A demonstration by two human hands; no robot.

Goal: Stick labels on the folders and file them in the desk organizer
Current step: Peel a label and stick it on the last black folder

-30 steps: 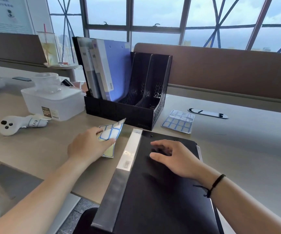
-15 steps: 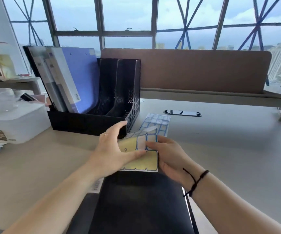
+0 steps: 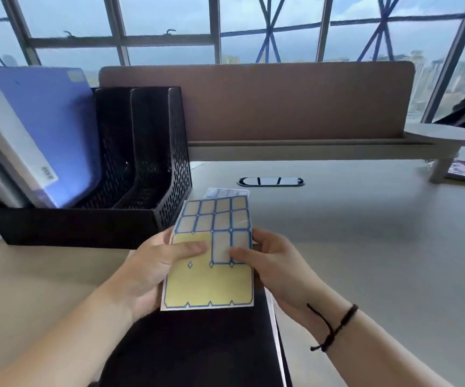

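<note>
Both hands hold a label sheet at centre frame, lifted above a black folder that lies flat on the desk at bottom centre. Left hand grips the sheet's left edge, thumb pressed on the yellow backing, the other fingers hidden behind the sheet. Right hand pinches the right side, thumb tip lying on a blue-bordered label in the third row, fingers curled behind the edge.

The sheet's lower half is bare yellow backing with labels gone; the upper rows hold their blue-bordered labels. A second label sheet lies flat on the desk just behind the held one, mostly hidden by it.

Black mesh desk organizer stands at left of frame. Its left part holds a blue folder, tilted, with white and grey folder spines beside it at the far left edge; exact count cannot be told. The two right compartments hold nothing visible.

A black cord bracelet sits on the right wrist. Oval cable grommet is set in the desk behind the sheets. Brown desk divider runs across the middle, windows above it. Dark object at the right edge is too blurred to tell.
</note>
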